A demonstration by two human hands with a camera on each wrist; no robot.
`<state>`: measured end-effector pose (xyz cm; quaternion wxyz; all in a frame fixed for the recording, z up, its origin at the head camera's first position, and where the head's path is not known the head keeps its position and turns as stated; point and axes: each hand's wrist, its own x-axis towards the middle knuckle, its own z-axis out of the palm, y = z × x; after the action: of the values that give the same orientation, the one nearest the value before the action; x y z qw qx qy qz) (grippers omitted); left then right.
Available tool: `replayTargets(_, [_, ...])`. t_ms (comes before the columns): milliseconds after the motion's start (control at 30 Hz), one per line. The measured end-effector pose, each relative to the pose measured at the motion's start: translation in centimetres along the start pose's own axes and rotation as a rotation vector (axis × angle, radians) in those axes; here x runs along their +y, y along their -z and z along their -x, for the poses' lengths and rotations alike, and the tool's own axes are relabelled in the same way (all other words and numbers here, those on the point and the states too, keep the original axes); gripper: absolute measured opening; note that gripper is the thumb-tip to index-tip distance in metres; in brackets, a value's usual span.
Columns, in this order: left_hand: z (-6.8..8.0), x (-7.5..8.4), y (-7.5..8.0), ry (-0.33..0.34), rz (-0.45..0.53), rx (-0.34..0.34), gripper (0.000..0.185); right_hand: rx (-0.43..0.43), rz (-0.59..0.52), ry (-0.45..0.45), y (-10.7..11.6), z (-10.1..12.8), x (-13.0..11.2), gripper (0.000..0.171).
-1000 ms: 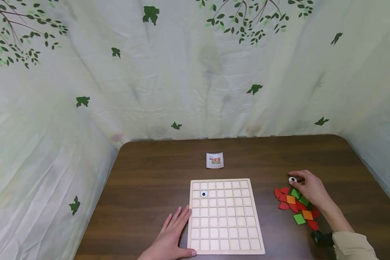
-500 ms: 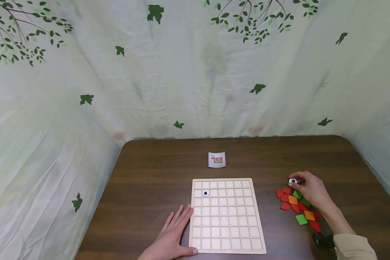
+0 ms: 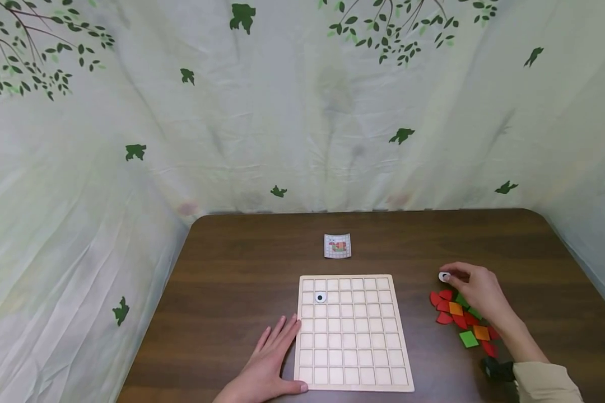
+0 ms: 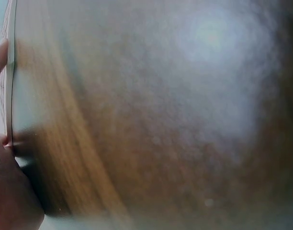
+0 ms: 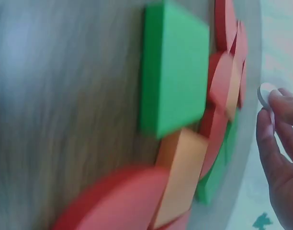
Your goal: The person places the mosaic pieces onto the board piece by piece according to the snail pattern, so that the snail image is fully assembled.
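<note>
A round white eye piece with a black dot [image 3: 443,277] is pinched between the thumb and fingers of my right hand [image 3: 480,288]. That hand hovers over the far end of a cluster of red, orange and green pieces. In the right wrist view the disc [image 5: 266,95] shows edge-on at the fingertips. My left hand [image 3: 263,366] lies with fingers straight against the left edge of a pale gridded board [image 3: 354,358]. On the board, a second eye piece [image 3: 320,298] sits in the second row from the far side, near the left.
Behind the board lies a small picture card [image 3: 338,246] with a coloured figure on a grid. Green squares [image 3: 469,339], orange squares [image 3: 481,333] and red curved pieces [image 3: 444,318] lie close together on the brown table [image 3: 232,268]. A leaf-patterned curtain [image 3: 302,112] hangs beyond.
My right hand has moved slightly left and away from the pieces, carrying the eye piece. My left hand stays at the board's edge. The whole head view has shifted a little.
</note>
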<state>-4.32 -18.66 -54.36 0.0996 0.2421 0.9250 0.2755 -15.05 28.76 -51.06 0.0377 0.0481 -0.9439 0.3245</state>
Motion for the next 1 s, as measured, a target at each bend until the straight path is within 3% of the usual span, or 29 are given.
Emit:
replayTargets(467, [-0.1, 0.2, 0.4, -0.014, 0.006, 0.011, 0.112, 0.009, -0.132, 0.053, -2.9, -0.4, -4.6, 0.023])
replayTargets(667, [-0.1, 0.4, 0.5, 0.015, 0.036, -0.022, 0.113, 0.017, -0.204, 0.112, -4.6, -0.4, -6.3, 0.027])
replayTargets(1000, [0.0, 0.2, 0.2, -0.017, 0.018, 0.007, 0.112, -0.063, -0.272, 0.101, -6.9, -0.4, -9.6, 0.027])
